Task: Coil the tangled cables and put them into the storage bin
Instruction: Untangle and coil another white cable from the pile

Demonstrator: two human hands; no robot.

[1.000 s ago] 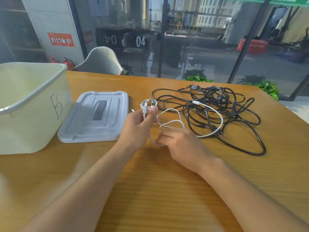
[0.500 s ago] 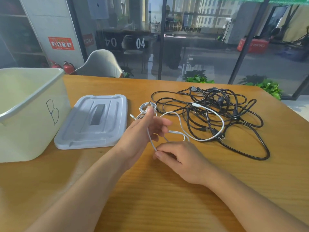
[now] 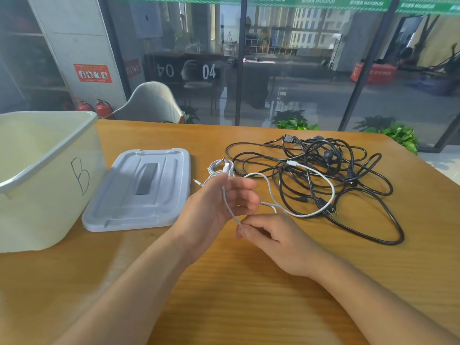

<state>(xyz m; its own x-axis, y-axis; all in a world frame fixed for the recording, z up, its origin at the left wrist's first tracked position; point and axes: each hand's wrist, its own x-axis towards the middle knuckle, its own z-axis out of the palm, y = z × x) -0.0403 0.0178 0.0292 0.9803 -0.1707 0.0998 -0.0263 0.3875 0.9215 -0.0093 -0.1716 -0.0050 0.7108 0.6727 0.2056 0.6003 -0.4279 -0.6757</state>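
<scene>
Left hand [image 3: 219,202] holds thin white charging cable [image 3: 321,180] with fingers loosely curled, right hand [image 3: 271,235] pinches it; feed slack in even loops, clear of tangled black power cords [image 3: 361,195].

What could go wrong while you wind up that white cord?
The white cable still runs over the pile of black cables, so pulling with the right hand might drag or snag that tangle. The left hand holds the cord with fairly loose fingers, so the loops gathered there could slip off. A small plug end pokes out near the grey lid and might catch.
</scene>
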